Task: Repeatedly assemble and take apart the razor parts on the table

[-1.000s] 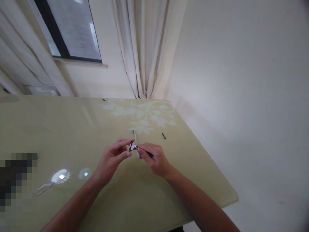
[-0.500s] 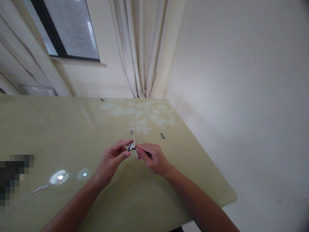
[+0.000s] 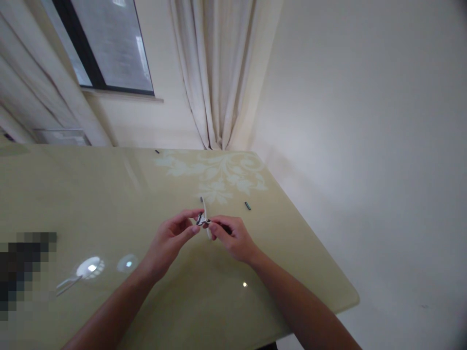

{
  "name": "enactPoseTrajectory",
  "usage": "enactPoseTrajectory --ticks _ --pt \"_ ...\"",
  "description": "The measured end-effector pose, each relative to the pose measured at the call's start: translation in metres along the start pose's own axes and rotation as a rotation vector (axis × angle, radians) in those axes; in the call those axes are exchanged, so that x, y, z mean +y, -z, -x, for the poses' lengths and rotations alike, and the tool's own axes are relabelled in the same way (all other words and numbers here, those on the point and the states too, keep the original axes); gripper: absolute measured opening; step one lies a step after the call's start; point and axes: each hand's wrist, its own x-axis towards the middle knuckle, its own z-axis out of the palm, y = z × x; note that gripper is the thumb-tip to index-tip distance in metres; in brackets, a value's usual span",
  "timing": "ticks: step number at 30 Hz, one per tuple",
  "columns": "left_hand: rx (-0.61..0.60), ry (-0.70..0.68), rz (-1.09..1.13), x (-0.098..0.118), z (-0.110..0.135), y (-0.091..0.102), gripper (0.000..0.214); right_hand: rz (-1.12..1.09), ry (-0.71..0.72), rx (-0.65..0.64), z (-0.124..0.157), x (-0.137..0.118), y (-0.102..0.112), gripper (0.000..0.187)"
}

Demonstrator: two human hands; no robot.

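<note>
Both hands meet over the middle of a glossy olive-green table (image 3: pixel 109 194). My right hand (image 3: pixel 233 239) is closed round the dark handle of a small razor (image 3: pixel 202 220), whose silver and black head points left. My left hand (image 3: pixel 171 239) pinches that head between thumb and forefinger. Just behind the hands, a thin white stick-like object (image 3: pixel 205 211) lies on the table with one dark tip, partly hidden by my fingers.
A small dark cartridge-like piece (image 3: pixel 247 205) lies on the table to the right of the hands, and a tiny dark speck (image 3: pixel 157 151) near the far edge. The table's right edge runs close beside my right forearm. Curtains and a window stand behind.
Both hands stay together on the razor. My left fingers have shifted slightly on the head, and the razor sits a little higher and closer between the hands.
</note>
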Motion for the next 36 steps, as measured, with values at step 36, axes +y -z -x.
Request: enactPoseTrajectory --ticks 36 --pt "-0.171 -0.422 -0.934 -0.043 -0.009 0.003 0.039 -0.276 -0.115 0.438 -0.032 0.046 0.042 0.042"
